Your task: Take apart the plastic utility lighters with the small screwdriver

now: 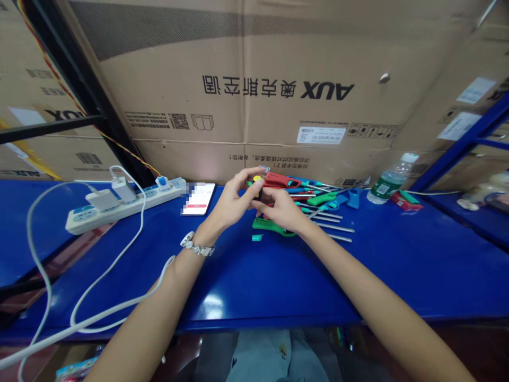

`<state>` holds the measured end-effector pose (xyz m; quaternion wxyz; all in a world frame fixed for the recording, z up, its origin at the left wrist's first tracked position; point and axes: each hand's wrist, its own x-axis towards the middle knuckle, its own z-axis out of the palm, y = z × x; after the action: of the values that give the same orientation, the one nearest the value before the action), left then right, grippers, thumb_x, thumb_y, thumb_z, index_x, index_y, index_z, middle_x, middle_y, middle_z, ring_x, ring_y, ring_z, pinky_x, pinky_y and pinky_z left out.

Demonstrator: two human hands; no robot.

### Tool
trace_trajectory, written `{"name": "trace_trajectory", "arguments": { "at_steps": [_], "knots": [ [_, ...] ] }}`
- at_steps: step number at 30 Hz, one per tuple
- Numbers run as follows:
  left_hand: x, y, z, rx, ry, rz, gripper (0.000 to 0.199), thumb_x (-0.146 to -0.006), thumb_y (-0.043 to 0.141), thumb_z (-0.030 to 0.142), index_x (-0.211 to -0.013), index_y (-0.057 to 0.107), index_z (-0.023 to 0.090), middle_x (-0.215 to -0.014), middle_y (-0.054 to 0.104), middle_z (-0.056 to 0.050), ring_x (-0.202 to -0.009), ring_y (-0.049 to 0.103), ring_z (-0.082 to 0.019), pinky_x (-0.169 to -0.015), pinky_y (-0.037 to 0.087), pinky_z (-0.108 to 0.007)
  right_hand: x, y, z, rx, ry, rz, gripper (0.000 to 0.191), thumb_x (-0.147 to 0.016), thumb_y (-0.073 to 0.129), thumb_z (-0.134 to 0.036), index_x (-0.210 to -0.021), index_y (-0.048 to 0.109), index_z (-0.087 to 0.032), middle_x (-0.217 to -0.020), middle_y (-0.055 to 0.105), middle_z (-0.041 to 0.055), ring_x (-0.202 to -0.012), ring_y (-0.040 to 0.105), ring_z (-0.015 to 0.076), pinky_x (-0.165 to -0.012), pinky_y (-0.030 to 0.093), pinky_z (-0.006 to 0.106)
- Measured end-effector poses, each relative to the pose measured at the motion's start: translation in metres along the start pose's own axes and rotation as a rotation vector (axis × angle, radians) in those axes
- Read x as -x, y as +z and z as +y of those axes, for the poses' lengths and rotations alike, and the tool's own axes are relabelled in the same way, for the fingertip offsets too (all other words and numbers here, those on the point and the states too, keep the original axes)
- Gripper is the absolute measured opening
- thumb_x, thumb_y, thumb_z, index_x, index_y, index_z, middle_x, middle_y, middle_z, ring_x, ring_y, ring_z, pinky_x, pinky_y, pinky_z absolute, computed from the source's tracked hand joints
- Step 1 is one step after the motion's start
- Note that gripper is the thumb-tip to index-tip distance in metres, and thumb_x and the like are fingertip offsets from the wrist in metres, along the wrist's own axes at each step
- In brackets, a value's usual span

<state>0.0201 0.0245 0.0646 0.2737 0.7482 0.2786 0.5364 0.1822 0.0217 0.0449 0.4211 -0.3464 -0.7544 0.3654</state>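
Observation:
My left hand (237, 195) is closed, its thumb and fingers around a small black object with a round yellow top (256, 179). The fingers of my right hand (283, 208) pinch at the lower part of that same object, which is mostly hidden by my fingers. Just behind and beside my hands lies a pile of long-necked lighters with red, blue and green handles and metal rods; a red lighter (280, 180) is at its back, a green lighter (267, 227) at its front. A small teal piece (257, 237) sits on the blue table (254, 281) in front of them.
A phone (199, 199) lies left of my hands, beside a white power strip (127, 206) with chargers and loose white cables. To the right stand a water bottle (392, 179) and a small red box (406, 201). A large cardboard carton (246, 122) closes off the back.

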Motion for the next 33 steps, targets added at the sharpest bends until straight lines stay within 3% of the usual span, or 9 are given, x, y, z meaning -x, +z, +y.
{"name": "trace_trajectory", "arguments": {
  "at_steps": [3, 6, 9, 12, 14, 18, 22, 24, 33],
  "knots": [
    [0.001, -0.003, 0.002, -0.013, -0.017, -0.009, 0.025, -0.098, 0.059, 0.039, -0.107, 0.070, 0.018, -0.102, 0.073, -0.007, -0.085, 0.066, -0.016, -0.075, 0.051, -0.029, 0.000, -0.002, 0.000, 0.051, -0.002, -0.039, 0.034, -0.088, 0.068, -0.051, -0.081, 0.064, -0.018, -0.071, 0.066, 0.0027, -0.062, 0.061, 0.0170, -0.059, 0.050, 0.032],
    [0.000, 0.003, 0.001, -0.021, -0.020, 0.119, 0.018, -0.090, 0.071, 0.036, -0.095, 0.068, 0.018, -0.094, 0.071, -0.004, -0.079, 0.064, -0.014, -0.072, 0.050, -0.028, 0.001, 0.005, 0.006, 0.134, -0.027, 0.139, 0.034, -0.079, 0.078, -0.048, -0.086, 0.064, -0.018, -0.075, 0.065, 0.0016, -0.064, 0.059, 0.0164, -0.061, 0.049, 0.031],
    [-0.001, 0.009, 0.000, -0.037, -0.030, 0.188, 0.024, -0.083, 0.080, 0.036, -0.091, 0.063, 0.020, -0.089, 0.068, -0.002, -0.075, 0.061, -0.013, -0.068, 0.047, -0.027, 0.003, 0.012, 0.012, 0.125, -0.015, 0.272, 0.035, -0.075, 0.081, -0.047, -0.081, 0.060, -0.020, -0.069, 0.062, -0.0004, -0.060, 0.057, 0.0156, -0.058, 0.047, 0.030],
    [-0.001, 0.006, -0.003, -0.051, -0.051, 0.201, 0.025, -0.087, 0.074, 0.040, -0.096, 0.061, 0.021, -0.092, 0.068, -0.003, -0.080, 0.062, -0.015, -0.070, 0.047, -0.028, 0.004, 0.011, 0.013, 0.035, -0.008, 0.191, 0.032, -0.081, 0.076, -0.045, -0.075, 0.056, -0.021, -0.067, 0.063, 0.0006, -0.058, 0.060, 0.0162, -0.056, 0.049, 0.030],
    [0.001, -0.001, -0.008, -0.048, -0.081, 0.199, 0.022, -0.096, 0.060, 0.043, -0.095, 0.060, 0.021, -0.093, 0.068, -0.004, -0.083, 0.063, -0.017, -0.072, 0.048, -0.029, 0.006, 0.007, 0.011, -0.039, 0.009, 0.095, 0.026, -0.085, 0.071, -0.043, -0.084, 0.061, -0.019, -0.074, 0.068, 0.0031, -0.059, 0.063, 0.0163, -0.056, 0.051, 0.030],
    [0.014, -0.017, -0.026, -0.155, -0.179, 0.060, 0.024, -0.098, 0.050, 0.039, -0.086, 0.057, 0.020, -0.083, 0.065, -0.003, -0.078, 0.061, -0.018, -0.071, 0.047, -0.031, 0.008, 0.004, 0.012, -0.134, 0.068, 0.056, 0.031, -0.088, 0.066, -0.041, -0.105, 0.066, -0.016, -0.084, 0.072, 0.0055, -0.055, 0.063, 0.0135, -0.054, 0.053, 0.028],
    [0.031, -0.021, -0.042, -0.279, -0.246, -0.318, 0.019, -0.092, 0.057, 0.036, -0.087, 0.063, 0.019, -0.083, 0.068, -0.004, -0.074, 0.061, -0.019, -0.070, 0.048, -0.032, 0.007, 0.008, 0.018, -0.099, 0.077, 0.156, 0.037, -0.090, 0.066, -0.050, -0.104, 0.067, -0.016, -0.080, 0.070, 0.0045, -0.054, 0.061, 0.0127, -0.053, 0.052, 0.027],
    [0.036, -0.019, -0.047, -0.269, -0.227, -0.442, 0.015, -0.088, 0.063, 0.033, -0.092, 0.066, 0.019, -0.089, 0.070, -0.005, -0.078, 0.063, -0.020, -0.072, 0.050, -0.033, 0.006, 0.011, 0.020, -0.087, 0.072, 0.176, 0.038, -0.092, 0.063, -0.054, -0.104, 0.066, -0.017, -0.075, 0.067, 0.0022, -0.054, 0.060, 0.0126, -0.051, 0.052, 0.026],
    [0.039, -0.015, -0.051, -0.256, -0.197, -0.475, 0.019, -0.081, 0.074, 0.025, -0.098, 0.068, 0.019, -0.093, 0.070, -0.005, -0.084, 0.064, -0.020, -0.077, 0.052, -0.034, 0.002, 0.009, 0.017, -0.182, 0.068, 0.150, 0.038, -0.096, 0.054, -0.058, -0.112, 0.052, -0.023, -0.072, 0.058, -0.0031, -0.050, 0.054, 0.0110, -0.043, 0.050, 0.023]
  ]
}}
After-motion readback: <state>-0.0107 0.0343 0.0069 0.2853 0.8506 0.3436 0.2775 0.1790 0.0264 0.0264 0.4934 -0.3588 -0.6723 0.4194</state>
